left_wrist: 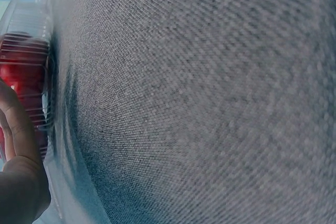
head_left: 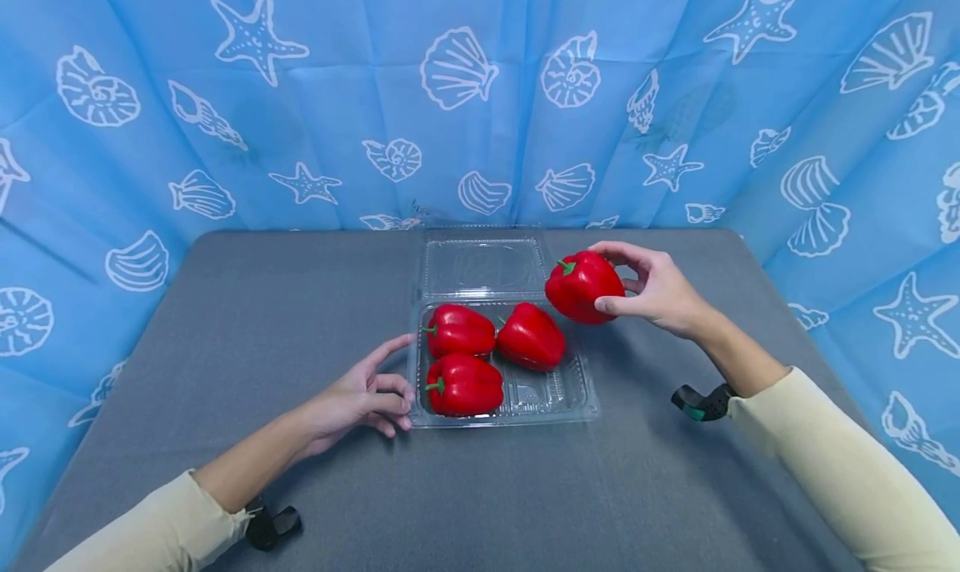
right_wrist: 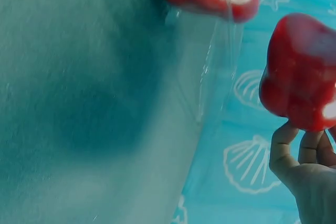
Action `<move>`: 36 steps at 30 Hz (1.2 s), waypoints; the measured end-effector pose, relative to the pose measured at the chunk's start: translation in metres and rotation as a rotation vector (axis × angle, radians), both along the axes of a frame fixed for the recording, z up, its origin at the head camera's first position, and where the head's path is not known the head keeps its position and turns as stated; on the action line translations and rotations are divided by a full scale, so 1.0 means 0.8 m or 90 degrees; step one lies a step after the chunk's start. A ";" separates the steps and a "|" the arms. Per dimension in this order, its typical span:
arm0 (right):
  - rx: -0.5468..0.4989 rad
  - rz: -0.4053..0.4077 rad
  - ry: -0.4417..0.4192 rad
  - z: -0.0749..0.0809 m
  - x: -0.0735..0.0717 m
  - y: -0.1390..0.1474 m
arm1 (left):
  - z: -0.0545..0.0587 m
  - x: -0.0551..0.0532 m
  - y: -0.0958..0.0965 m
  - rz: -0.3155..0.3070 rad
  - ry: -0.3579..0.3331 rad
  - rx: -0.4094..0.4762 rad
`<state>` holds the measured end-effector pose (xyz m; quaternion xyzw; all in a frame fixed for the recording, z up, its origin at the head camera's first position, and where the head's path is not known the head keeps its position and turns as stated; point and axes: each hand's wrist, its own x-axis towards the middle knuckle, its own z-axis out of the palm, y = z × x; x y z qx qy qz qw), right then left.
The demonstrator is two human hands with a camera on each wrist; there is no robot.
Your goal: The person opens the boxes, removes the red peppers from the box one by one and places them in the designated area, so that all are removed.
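Observation:
Between its thumb and fingers my right hand [head_left: 651, 290] holds a red bell pepper [head_left: 583, 287], raised above the right side of a clear plastic container [head_left: 551, 397]. The right wrist view shows that bell pepper [right_wrist: 299, 72] at the fingertips. Inside the container lie three more red bell peppers: one at the back left [head_left: 461, 330], one at the front left [head_left: 467, 386] and one tilted near the middle [head_left: 531, 336]. My left hand [head_left: 360, 401] is at the container's left wall, fingers loosely bent, index finger reaching the rim. In the left wrist view, part of the left hand [left_wrist: 21, 135] shows beside the container.
The container's clear lid [head_left: 483, 265] lies folded back behind it, hinged to the base. Grey cloth covers the table [head_left: 300, 297]. A blue curtain [head_left: 480, 138] with white shell and starfish prints hangs behind and along both sides.

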<state>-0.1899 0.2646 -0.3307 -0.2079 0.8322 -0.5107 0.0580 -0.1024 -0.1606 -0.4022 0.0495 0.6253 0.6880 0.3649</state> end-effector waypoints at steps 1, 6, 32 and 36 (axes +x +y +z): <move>0.006 -0.012 0.002 -0.001 -0.002 0.003 | 0.000 0.000 0.000 0.001 -0.001 0.000; 0.034 -0.074 0.005 -0.005 -0.010 0.015 | -0.001 -0.001 0.000 0.003 -0.002 -0.002; 0.164 -0.352 -0.020 -0.041 -0.036 0.088 | 0.001 -0.001 0.001 0.008 -0.012 0.004; 0.163 -0.376 -0.040 -0.046 -0.037 0.096 | 0.001 0.000 0.001 0.006 -0.009 0.007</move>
